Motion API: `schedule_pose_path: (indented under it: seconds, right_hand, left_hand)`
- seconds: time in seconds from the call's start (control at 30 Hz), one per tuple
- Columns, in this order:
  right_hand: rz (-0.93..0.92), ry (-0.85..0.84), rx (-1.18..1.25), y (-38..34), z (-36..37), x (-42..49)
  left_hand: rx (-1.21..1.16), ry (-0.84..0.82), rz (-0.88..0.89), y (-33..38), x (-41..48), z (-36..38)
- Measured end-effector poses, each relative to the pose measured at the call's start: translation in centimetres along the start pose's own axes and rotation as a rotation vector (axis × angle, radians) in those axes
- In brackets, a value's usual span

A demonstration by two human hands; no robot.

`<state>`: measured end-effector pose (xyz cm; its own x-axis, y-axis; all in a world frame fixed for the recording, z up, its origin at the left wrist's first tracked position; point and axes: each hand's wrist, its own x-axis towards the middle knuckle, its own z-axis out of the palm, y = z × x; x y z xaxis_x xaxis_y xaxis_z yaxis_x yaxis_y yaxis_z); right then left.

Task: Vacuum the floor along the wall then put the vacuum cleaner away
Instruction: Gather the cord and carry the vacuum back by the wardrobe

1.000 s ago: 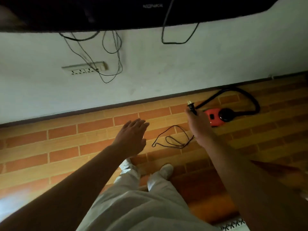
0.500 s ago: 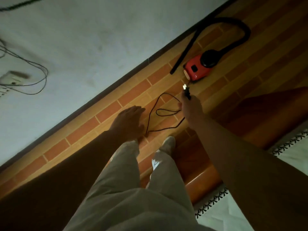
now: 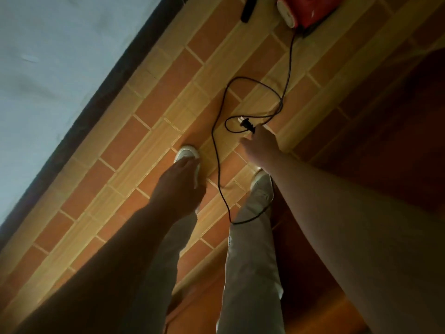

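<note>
Reaching down over the tiled floor, the right hand has its thumb spread out to the left and its fingertips at the back end of a black plug. The plug lies just beyond them with its prongs pointing left. I cannot tell whether the fingers pinch the plug or only touch it. The left hand is in shadow, with relaxed, nearly straight fingers pointing far. It holds nothing and overlaps a white shoe in the view.

The red vacuum cleaner stands at the far edge of the scene, to the right, cut off by the frame, with a black hose end just to its left. Its thin black cord runs from the body toward the near side, loops around the plug, passes between the two feet and curls against the right trouser leg.

A pale wall fills the far left, edged by a dark skirting board.
</note>
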<state>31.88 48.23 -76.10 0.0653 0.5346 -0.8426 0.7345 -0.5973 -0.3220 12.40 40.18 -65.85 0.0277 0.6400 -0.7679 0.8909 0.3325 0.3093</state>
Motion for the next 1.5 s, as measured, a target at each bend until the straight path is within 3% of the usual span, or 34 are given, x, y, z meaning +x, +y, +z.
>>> schedule_pose_path:
  seconds: [0.27,0.47,0.77,0.87,0.97,1.07,1.3,1.37,1.5]
  right_hand:
    - [0.066,-0.175,-0.029,7.1,8.2,8.3]
    - [-0.024,0.182,0.070,9.7,7.0,9.7]
    - [-0.260,0.290,-0.100,5.7,3.4,14.7]
    - [-0.321,0.312,-0.357,4.7,3.0,16.7]
    - [-0.501,0.327,-0.535,3.8,3.0,17.6]
    - [-0.538,0.160,-0.407,2.7,3.9,18.0]
    - [-0.246,-0.261,-0.012,2.4,8.0,16.7]
    - [-0.222,-0.244,0.041,3.2,9.3,16.3]
    - [-0.142,0.011,0.129,5.1,12.5,16.1]
  left_hand:
    - [-0.031,-0.050,0.013,-4.4,5.8,7.4]
    - [-0.044,-0.065,0.059,-4.2,8.8,9.9]
    - [-0.085,-0.020,0.002,-4.3,10.4,9.9]
    - [-0.116,0.010,-0.001,-4.5,10.7,9.5]
    - [-0.124,0.033,-0.020,-4.7,10.8,9.2]
    - [-0.143,0.053,-0.046,-4.9,10.7,8.9]
    - [-0.195,0.039,-0.064,-5.3,10.7,8.8]
    - [-0.199,0.014,-0.079,-5.5,10.7,8.8]
    - [-0.209,-0.003,-0.082,-5.8,10.8,9.0]
